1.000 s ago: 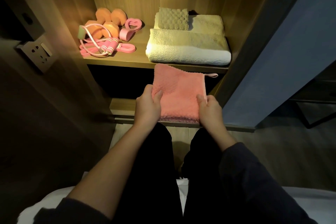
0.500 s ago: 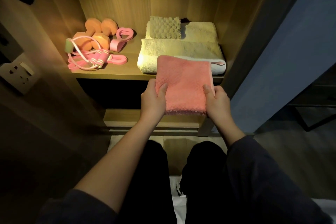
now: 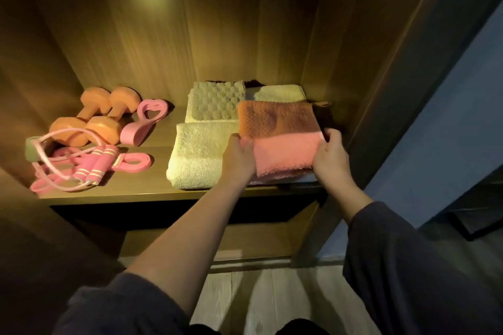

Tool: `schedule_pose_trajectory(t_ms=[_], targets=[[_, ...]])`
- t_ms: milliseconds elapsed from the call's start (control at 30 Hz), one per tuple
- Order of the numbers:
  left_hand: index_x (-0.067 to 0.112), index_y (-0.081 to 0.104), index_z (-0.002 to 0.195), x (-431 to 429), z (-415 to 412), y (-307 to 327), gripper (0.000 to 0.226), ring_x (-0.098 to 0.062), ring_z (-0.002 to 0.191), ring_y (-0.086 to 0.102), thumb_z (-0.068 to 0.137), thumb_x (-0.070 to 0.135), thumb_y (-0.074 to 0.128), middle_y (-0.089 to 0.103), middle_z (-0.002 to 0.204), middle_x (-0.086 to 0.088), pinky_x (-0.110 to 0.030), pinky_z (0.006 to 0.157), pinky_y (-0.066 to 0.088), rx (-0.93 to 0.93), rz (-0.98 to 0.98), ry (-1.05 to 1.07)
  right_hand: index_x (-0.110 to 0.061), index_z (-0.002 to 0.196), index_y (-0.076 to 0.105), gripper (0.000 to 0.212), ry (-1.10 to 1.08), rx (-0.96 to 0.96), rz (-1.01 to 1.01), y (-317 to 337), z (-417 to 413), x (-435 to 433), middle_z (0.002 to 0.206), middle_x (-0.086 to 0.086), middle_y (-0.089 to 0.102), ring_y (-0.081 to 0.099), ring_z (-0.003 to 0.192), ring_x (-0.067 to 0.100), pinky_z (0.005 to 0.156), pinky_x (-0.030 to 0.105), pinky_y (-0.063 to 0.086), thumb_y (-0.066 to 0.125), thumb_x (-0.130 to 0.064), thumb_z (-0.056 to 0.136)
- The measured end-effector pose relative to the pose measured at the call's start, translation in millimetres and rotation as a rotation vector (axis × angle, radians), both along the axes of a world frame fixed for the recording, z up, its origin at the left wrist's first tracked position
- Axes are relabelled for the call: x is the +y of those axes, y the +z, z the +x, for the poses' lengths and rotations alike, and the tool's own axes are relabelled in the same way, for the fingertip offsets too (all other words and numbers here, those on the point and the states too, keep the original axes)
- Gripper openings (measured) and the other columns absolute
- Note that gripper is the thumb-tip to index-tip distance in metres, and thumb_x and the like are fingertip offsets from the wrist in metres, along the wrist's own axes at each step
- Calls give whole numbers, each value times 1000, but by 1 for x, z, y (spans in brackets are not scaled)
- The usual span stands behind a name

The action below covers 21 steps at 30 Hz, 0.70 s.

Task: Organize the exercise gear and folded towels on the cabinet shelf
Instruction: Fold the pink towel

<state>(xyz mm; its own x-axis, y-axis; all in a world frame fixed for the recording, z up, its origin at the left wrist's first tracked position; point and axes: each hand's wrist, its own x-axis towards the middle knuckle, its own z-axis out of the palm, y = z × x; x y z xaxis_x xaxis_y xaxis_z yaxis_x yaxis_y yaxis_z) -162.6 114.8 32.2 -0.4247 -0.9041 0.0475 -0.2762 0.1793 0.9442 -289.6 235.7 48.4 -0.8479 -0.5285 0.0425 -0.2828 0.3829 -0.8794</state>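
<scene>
Up goes the pink towel (image 3: 283,141), off the lap and onto the shelf (image 3: 152,190). It now lies over the right half of the big folded cream towel (image 3: 198,152), with its far edge reaching toward the back of that towel. I can't tell whether its full weight is down yet.

Both hands have it. The left hand (image 3: 241,158) pinches the near-left edge, thumb on top and fingers tucked under. The right hand (image 3: 330,158) clamps the right edge the same way. Both arms reach forward, the left forearm bare and the right in a dark sleeve.

By my read this thing is light, soft and floppy, with nothing breakable and nothing slick. The nubby weave should grip well, but a one-handed hold would probably let the fold sag open. Gripping opposite edges near the front corners looks like the sensible way to keep it square.

A waffle cloth (image 3: 217,100) sits on top of the cream towel toward the back, touching or just beside the pink one's far-left corner. Left of the cream towel and well apart from it lie the orange dumbbells (image 3: 92,122), a pink grip ring (image 3: 147,122) and the jump rope (image 3: 89,168).
</scene>
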Motion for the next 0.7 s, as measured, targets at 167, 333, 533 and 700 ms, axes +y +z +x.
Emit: schedule_pose_trajectory(t_ms=[167,333,533,700], targets=[[16,49,112,-25,-35,2,18,-8,78,56,99,4,45,60,101,-1,-15,57,47,146,175,-15,-8,105,46,15,-68,95,5,-2,-22,-21,109,18,54,54,97,29,80,41,45,32,-10,102],[19,49,101,-37,-45,-11,8,-6,74,56,98,21,56,59,85,7,-15,55,39,27,269,2,4,106,60,25,-82,176,214,-17,-25,-31,103,23,61,58,93,38,80,40,49,39,1,94],[12,45,136,-37,-29,-6,44,-18,108,57,94,16,57,54,131,-6,-15,77,48,-297,-91,-49,2,116,60,29,-83,348,392,-17,-20,-29,107,20,58,58,97,39,79,39,47,40,-5,96],[11,68,97,-28,-22,-14,45,-12,150,-8,98,35,29,0,165,1,-48,121,13,-570,-690,-269,-18,68,49,37,226,714,397,-7,-9,-38,82,14,62,59,80,35,71,39,39,35,-28,100]])
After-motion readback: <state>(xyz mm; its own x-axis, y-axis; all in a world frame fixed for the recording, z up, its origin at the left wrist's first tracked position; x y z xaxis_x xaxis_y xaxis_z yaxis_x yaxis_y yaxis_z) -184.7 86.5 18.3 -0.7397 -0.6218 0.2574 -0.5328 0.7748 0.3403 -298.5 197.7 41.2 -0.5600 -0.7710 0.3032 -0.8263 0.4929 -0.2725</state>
